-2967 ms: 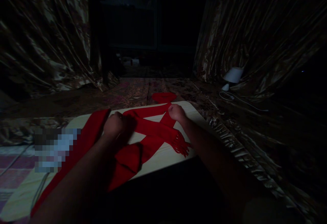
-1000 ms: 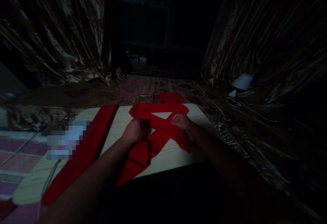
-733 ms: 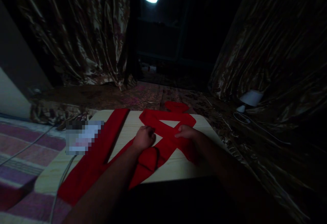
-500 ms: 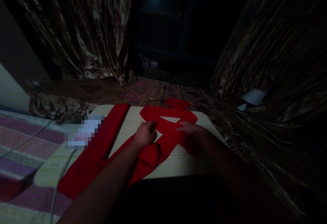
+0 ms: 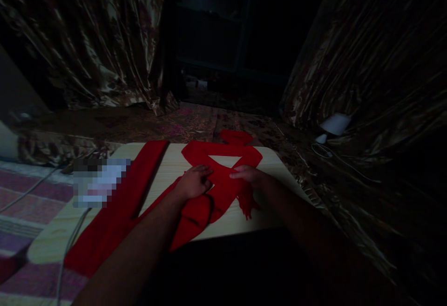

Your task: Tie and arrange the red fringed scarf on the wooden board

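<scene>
A long red scarf (image 5: 115, 203) lies crossed over itself on a pale wooden board (image 5: 240, 217), forming a loop with a small triangle of bare wood inside. My left hand (image 5: 193, 182) rests on the crossing, fingers stretched forward over the cloth. My right hand (image 5: 246, 174) lies beside it on the right band, fingers pointing left and flat on the fabric. The fringed end of the scarf (image 5: 247, 203) hangs just below my right wrist. One red end (image 5: 236, 136) spills past the board's far edge.
A blurred white object (image 5: 99, 182) sits on the board's left part, with a cable (image 5: 68, 250) running off toward me. A striped rug (image 5: 21, 203) lies left. Shiny brown curtains (image 5: 87, 40) hang on both sides. A small white lamp (image 5: 333, 125) with cord stands right.
Both hands have drawn closer together on the crossing of the scarf, and my left hand has flattened from a loose fist. The loop has tightened. The camera view has shifted.
</scene>
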A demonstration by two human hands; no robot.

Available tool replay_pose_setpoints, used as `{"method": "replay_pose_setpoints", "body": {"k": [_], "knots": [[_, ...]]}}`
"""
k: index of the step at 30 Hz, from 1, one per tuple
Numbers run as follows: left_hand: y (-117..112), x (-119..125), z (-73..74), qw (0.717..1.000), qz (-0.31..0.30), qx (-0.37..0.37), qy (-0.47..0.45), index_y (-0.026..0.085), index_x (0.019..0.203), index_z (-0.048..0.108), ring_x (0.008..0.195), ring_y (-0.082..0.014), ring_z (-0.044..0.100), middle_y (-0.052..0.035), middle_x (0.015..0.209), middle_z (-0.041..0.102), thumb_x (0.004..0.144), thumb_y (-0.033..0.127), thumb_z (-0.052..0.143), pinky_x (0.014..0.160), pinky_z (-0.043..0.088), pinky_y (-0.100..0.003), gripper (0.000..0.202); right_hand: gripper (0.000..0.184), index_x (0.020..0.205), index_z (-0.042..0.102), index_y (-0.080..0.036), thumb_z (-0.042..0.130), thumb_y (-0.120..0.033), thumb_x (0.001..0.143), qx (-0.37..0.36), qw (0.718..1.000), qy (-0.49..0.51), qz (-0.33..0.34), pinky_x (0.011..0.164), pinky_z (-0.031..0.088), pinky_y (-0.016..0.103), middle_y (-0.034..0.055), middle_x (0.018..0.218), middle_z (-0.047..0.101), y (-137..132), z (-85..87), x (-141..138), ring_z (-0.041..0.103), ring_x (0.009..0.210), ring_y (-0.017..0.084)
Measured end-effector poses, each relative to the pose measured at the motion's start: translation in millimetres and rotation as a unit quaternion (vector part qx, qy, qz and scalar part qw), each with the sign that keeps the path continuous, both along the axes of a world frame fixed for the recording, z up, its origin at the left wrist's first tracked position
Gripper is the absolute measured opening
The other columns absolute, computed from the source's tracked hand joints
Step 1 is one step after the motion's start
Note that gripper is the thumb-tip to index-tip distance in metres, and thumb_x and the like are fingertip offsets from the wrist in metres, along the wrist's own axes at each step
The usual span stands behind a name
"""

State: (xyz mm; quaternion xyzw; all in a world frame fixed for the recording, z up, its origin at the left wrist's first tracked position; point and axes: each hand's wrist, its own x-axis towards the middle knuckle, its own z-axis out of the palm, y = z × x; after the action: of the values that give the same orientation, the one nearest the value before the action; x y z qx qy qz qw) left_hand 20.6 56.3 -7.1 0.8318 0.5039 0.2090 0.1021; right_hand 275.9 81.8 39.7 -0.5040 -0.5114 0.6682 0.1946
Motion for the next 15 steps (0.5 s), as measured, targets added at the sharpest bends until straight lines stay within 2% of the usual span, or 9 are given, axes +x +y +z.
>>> {"method": "replay_pose_setpoints", "body": {"k": [4, 11, 15], "knots": [[1.2, -0.7, -1.8, 0.999, 0.021, 0.038, -0.013, 0.014, 0.126, 0.071, 0.131, -0.0294, 0.057, -0.0150, 0.138, 0.063, 0.080, 0.035, 0.057, 0.116, 0.041, -0.042, 0.053, 0.026, 0.089, 0.070, -0.014, 0.083, -0.018, 0.067, 0.013, 1.000, -0.010, -0.022, 0.072, 0.056, 0.028, 0.0042, 0.082, 0.077, -3.7, -1.8, 2.8, 0.072, 0.073, 0.018], [0.6, -2.7, -3.5, 0.998, 0.021, 0.060, -0.001, 0.016, 0.124, 0.071, 0.127, -0.0286, 0.060, -0.0139, 0.135, 0.065, 0.078, 0.037, 0.058, 0.113, 0.044, -0.040, 0.052, 0.027, 0.085, 0.068, -0.015, 0.078, -0.014, 0.060, 0.016, 1.000, -0.004, 0.022, 0.064, 0.055, 0.025, 0.0020, 0.073, 0.074, -14.5, 1.1, 13.0, 0.068, 0.064, 0.016], [0.8, -2.4, -2.5, 0.998, 0.025, 0.052, 0.007, 0.015, 0.125, 0.070, 0.128, -0.0299, 0.059, -0.0150, 0.137, 0.064, 0.079, 0.041, 0.060, 0.113, 0.044, -0.040, 0.055, 0.019, 0.078, 0.065, -0.013, 0.076, -0.018, 0.062, 0.031, 0.999, -0.017, 0.039, 0.046, 0.042, 0.018, -0.0018, 0.057, 0.065, -27.1, 5.5, 20.4, 0.055, 0.046, 0.009]]}}
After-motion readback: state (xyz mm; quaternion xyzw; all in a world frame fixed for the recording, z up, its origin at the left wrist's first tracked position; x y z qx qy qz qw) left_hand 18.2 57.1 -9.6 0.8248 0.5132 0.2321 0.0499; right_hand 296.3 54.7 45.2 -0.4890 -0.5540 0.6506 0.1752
